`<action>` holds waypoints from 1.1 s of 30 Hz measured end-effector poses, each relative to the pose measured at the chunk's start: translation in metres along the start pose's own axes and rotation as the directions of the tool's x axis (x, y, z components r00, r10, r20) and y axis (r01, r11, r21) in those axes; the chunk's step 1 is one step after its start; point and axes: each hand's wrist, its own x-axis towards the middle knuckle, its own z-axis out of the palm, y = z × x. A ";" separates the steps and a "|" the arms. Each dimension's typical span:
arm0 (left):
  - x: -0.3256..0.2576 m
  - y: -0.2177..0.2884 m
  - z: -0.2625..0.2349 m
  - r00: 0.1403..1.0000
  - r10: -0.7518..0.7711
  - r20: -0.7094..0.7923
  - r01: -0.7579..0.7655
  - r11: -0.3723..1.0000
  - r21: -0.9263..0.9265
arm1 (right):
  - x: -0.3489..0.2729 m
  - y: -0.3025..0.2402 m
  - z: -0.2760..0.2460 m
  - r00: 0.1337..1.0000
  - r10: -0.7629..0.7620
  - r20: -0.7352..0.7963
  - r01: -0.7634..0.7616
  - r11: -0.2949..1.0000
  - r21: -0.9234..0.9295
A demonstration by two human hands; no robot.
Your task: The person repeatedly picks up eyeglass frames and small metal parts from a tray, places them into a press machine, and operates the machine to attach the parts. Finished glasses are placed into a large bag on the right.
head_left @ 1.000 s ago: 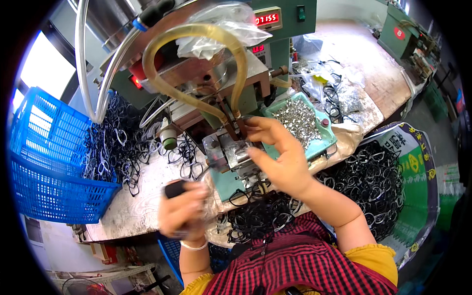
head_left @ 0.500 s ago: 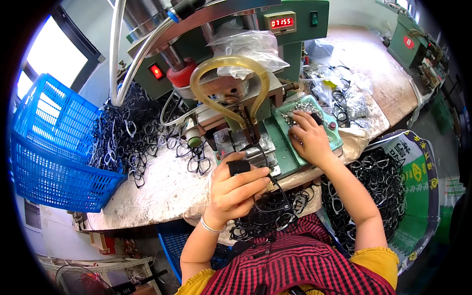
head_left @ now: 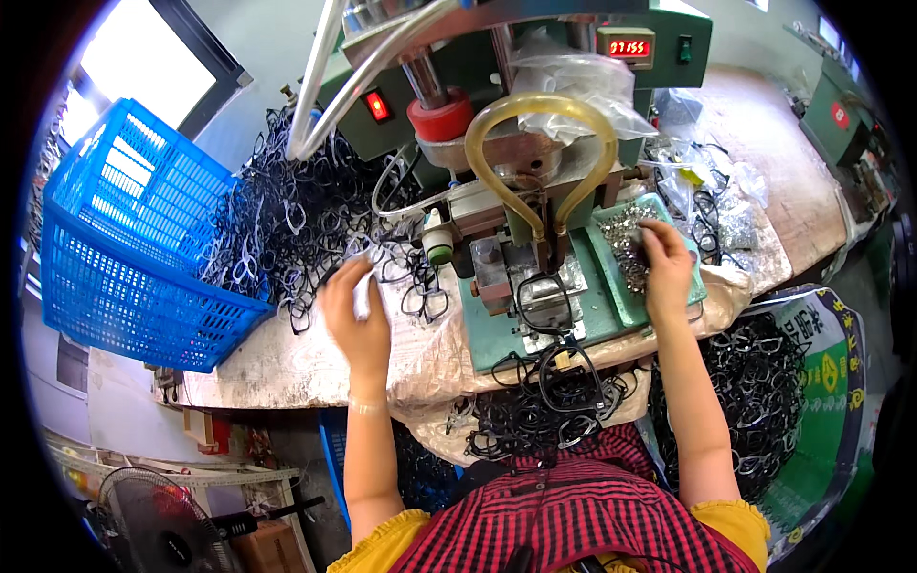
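The black frame (head_left: 519,307) sits in the machine (head_left: 492,346), neither hand on it; its near end seems to reach toward 6 o'clock, where it merges with a dark heap (head_left: 497,411) of other frames, so its full outline is hard to trace. Taking the frame as the clock's centre, the hands are well apart: the left hand (head_left: 355,307) hangs at 9 o'clock with fingers curled, just short of the loose pile (head_left: 287,220) that spreads toward 10, and I cannot tell if it pinches anything. The right hand (head_left: 671,272) is between 2 and 3, fingertips down at the silvery bits (head_left: 626,244) in the green tray (head_left: 611,286); whether one is pinched is hidden. The frame looks light and thin, likely plastic, springy rather than soft, and smooth enough to slide on the metal fixture. Its slim rims could twist or crack if pried, so the safest hold is thumb and finger on the near rim, clear of the nozzle at 12. Frames in the pile look hooked together; lifting one by its rim and shaking gently should suit. The bits are tiny, hard and probably slippery, best taken singly between fingertips.
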 end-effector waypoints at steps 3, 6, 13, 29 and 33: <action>0.002 -0.062 0.063 0.961 0.107 0.256 -0.157 0.970 0.184 | 0.005 -0.006 0.023 0.992 -0.072 0.108 0.076 0.996 -0.038; -0.027 -0.098 0.094 0.882 0.068 0.467 -0.143 0.982 0.127 | -0.013 -0.039 0.016 0.987 -0.118 0.107 0.144 0.948 -0.283; -0.066 -0.085 0.054 0.962 -0.144 0.233 0.150 0.989 -0.009 | -0.052 -0.042 -0.073 0.918 -0.393 0.060 0.326 0.656 -0.681; -0.076 -0.010 0.057 0.722 -0.632 0.283 0.543 0.264 -0.797 | -0.056 -0.078 0.077 0.943 -0.178 0.279 0.159 0.983 0.091; -0.026 0.051 0.020 0.919 -0.392 0.034 0.217 0.432 -0.875 | -0.063 -0.095 0.082 0.932 -0.128 0.338 0.077 0.984 0.161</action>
